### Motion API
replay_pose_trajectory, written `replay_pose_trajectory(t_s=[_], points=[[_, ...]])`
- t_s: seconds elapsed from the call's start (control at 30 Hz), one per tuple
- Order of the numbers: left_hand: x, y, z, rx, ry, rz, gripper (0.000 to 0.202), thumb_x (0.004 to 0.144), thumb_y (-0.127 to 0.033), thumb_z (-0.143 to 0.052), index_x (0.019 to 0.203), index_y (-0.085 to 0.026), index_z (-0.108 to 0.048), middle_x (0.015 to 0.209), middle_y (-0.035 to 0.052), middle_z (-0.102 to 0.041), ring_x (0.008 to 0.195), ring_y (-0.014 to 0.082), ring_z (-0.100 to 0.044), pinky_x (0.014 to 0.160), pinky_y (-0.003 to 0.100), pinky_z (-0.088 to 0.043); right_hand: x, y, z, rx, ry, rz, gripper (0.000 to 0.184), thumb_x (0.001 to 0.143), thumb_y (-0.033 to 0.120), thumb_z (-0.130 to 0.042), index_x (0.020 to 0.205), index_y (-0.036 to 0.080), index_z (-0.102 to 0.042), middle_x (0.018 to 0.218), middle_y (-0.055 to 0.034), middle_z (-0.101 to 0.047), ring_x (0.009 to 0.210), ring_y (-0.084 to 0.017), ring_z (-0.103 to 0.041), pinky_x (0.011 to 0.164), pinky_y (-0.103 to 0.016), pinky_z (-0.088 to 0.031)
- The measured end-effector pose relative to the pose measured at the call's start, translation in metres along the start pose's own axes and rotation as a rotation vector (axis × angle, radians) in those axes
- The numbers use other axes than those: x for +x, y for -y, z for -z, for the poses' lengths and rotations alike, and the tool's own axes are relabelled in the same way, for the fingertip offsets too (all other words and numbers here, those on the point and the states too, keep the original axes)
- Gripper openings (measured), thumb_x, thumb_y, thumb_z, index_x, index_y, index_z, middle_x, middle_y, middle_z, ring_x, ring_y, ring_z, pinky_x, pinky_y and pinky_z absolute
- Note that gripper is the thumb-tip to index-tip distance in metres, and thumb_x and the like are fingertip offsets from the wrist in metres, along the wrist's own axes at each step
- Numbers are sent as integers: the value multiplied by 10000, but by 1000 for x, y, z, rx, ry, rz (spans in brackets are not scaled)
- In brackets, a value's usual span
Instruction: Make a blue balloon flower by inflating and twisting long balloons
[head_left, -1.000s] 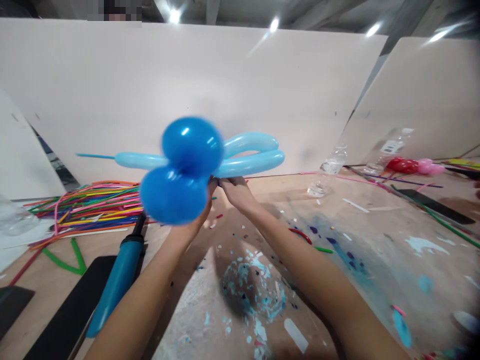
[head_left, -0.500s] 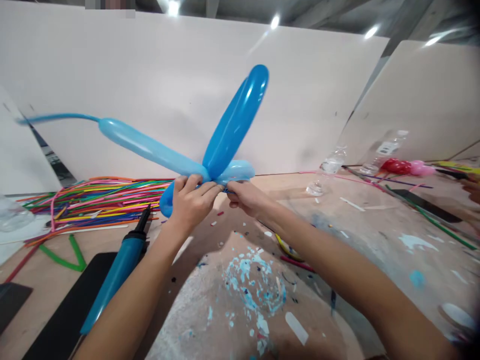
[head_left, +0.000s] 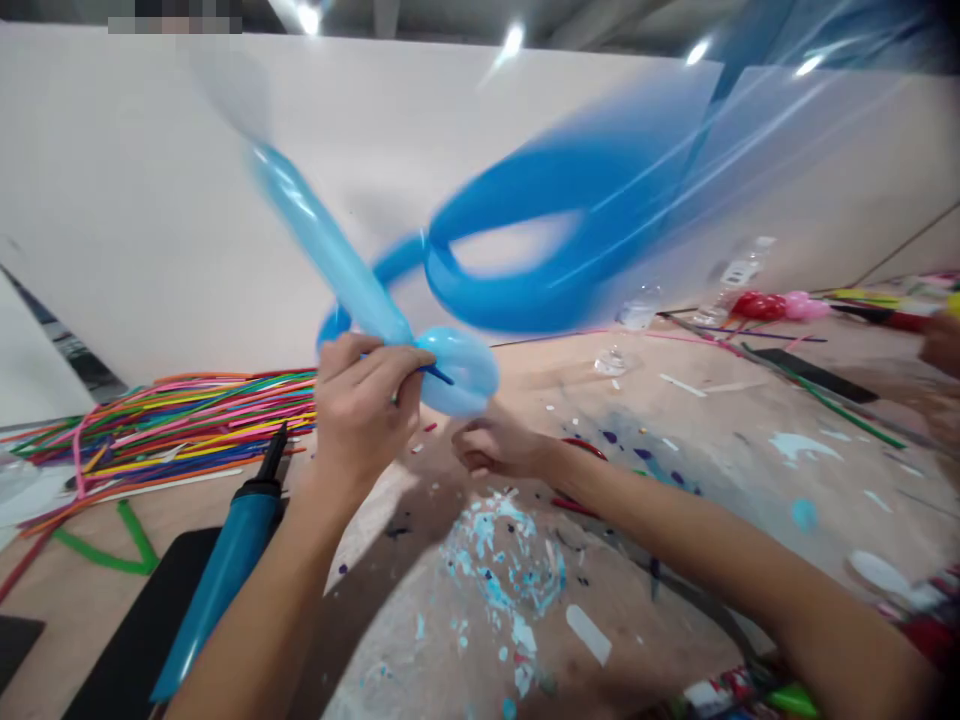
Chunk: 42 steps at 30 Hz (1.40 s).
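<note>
My left hand (head_left: 371, 395) is closed around the base of a light blue modelling balloon (head_left: 330, 245), which slants up to the left. A light blue loop (head_left: 457, 370) bulges out to the right of the fingers. A thin dark blue balloon end (head_left: 439, 373) pokes out by my left fingertips. Dark blue balloon (head_left: 517, 300), twisted into a large loop and blurred by motion, spreads to the upper right; a narrower dark blue part curves behind the light blue balloon. Below the light blue loop, my right hand (head_left: 491, 445) is curled closed, apart from the balloons; its fingers hide whatever they may hold.
A blue balloon pump (head_left: 225, 580) lies left of my left forearm, beside a heap of colourful uninflated balloons (head_left: 202, 430). Light blue flecks (head_left: 502, 560) dot the tabletop. Clear bottles (head_left: 739, 275) and red balloon bubbles (head_left: 757, 305) are at right, near another person's hand (head_left: 941, 340).
The dark blue balloon has swung from upright to the right and opened into a wide loop. The light blue balloon tilts more steeply. My right hand has dropped away from the balloons.
</note>
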<state>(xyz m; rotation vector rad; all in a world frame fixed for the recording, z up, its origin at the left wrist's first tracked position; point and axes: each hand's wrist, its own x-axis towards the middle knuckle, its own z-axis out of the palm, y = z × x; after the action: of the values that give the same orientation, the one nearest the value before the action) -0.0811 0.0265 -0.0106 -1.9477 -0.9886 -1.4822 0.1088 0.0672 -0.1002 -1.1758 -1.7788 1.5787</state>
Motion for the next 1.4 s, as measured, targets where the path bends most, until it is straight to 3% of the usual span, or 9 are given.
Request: replay_pose_trajectory(t_s=[0.13, 0.23, 0.33, 0.43, 0.53, 0.77, 1.03, 1.23, 1.4], points=[[-1, -5, -16, -18, 130, 133, 166, 823, -155, -593, 900, -205, -732, 789, 26, -717, 795, 213, -595, 721, 345, -483, -15, 25, -1, -197, 244, 114, 256, 809, 259, -575, 573, 187, -505, 503, 25, -490, 453, -86, -413, 431, -223, -290], [-2, -1, -21, 10, 144, 237, 164, 794, -166, -621, 900, -200, -741, 789, 30, -721, 812, 210, -609, 739, 331, -496, -25, 50, -2, -6, 379, 294, 217, 859, 355, -593, 743, 172, -579, 617, 19, -557, 540, -95, -520, 520, -227, -413], [-2, 3, -19, 16, 151, 331, 149, 769, -187, -649, 877, -200, -750, 789, 27, -723, 781, 190, -624, 739, 310, -501, -24, 62, -6, 163, 65, 524, 218, 842, 363, -630, 952, 176, -612, 777, -7, -633, 676, -118, -600, 620, -258, -494], [-2, 3, -17, -39, 170, 424, 146, 762, -218, -657, 868, -204, -756, 806, 24, -728, 731, 171, -631, 728, 305, -507, -13, 66, -8, 50, -298, 688, 279, 827, 344, -664, 1056, 190, -625, 826, -18, -672, 726, -125, -612, 636, -253, -485], [-2, -1, -18, -112, 270, 445, 148, 779, -209, -639, 879, -208, -749, 896, 27, -744, 841, 188, -646, 788, 317, -507, -3, 67, -8, -65, -444, 751, 289, 797, 338, -707, 1044, 195, -659, 732, 7, -666, 615, -104, -572, 579, -240, -456], [-4, -3, -23, -173, 452, 310, 129, 850, -218, -582, 890, -193, -703, 1023, 51, -709, 1004, 214, -601, 922, 366, -445, 2, 68, 5, -66, -471, 759, 191, 858, 340, -626, 804, 162, -669, 674, -8, -661, 588, -106, -587, 563, -239, -474], [-6, 4, -24, -326, 621, 442, 137, 862, -248, -569, 926, -189, -674, 987, 35, -690, 950, 197, -595, 872, 351, -443, 2, 69, 13, 61, -463, 750, 219, 860, 352, -634, 762, 156, -620, 641, 8, -648, 492, -84, -578, 473, -207, -471], [-10, 10, -25, -250, 538, 469, 143, 809, -334, -665, 858, -217, -730, 855, 20, -720, 795, 182, -620, 759, 315, -468, 1, 67, 12, 65, -403, 795, 198, 853, 361, -655, 791, 174, -646, 693, 4, -665, 575, -96, -602, 531, -215, -492], [-15, 14, -21, -266, 500, 464, 150, 812, -330, -666, 871, -213, -740, 837, 21, -721, 727, 163, -610, 680, 293, -463, 1, 71, 19, 279, -295, 733, 290, 845, 456, -649, 809, 178, -578, 746, -7, -652, 557, -95, -589, 467, -209, -440]])
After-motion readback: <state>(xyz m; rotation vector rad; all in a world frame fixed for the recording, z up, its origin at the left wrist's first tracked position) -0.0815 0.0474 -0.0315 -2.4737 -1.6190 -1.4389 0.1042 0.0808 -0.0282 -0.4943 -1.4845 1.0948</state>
